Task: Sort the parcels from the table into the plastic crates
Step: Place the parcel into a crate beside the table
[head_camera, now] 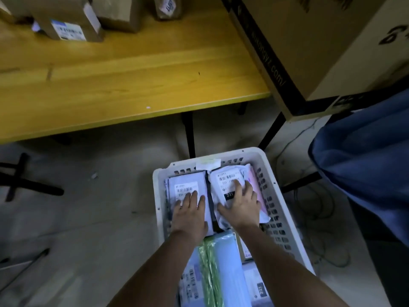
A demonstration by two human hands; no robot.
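**A:** Parcels first: where are they? I'm watching remotely and want the big things down to the small.

**B:** Largest is the table [124, 80], filling ten to twelve o'clock, with a few cardboard parcels [68, 21] left along its far edge at eleven. A big printed carton [309, 41] stands at one o'clock. Below the table, on the floor at six o'clock, sits the white plastic crate [269, 176], already packed with flat mailers.

**A:** And the hands?

**B:** Both are in the crate. My left hand [190, 214] lies flat on a grey mailer [187, 185] at the crate's far end; my right hand [240, 207] lies on a white mailer [228, 178] just beside it. Each grip is spread, fingers straight and pressing, clamped on nothing.

**A:** So which step is this?

**B:** I'd judge it as settling two mailers side by side, pressing them level with the rest.

**A:** Next?

**B:** Probably lifting both hands clear and reaching up to eleven o'clock for a box. Those look bulkier, so they may want a two-handed hold, and perhaps another crate, since this one looks nearly full.
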